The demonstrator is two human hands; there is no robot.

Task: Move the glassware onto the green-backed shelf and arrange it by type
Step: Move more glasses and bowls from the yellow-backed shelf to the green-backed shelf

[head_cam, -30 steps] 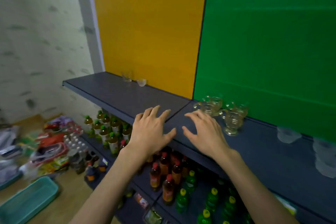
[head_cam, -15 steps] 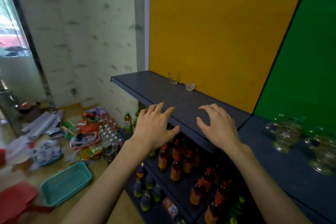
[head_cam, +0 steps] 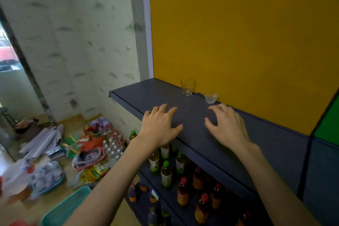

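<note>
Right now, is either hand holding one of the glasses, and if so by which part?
Nothing is held. The left hand and right hand are open over the shelf, short of the tumbler and small glass bowl.

Marbled pale wall (head_cam: 73, 42); wooden floor (head_cam: 36, 211) (cluttered); yellow panel (head_cam: 238, 33)

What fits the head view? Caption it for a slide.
Both open hands, left and right, reach toward a tumbler and small glass bowl on the yellow-backed shelf.
</note>
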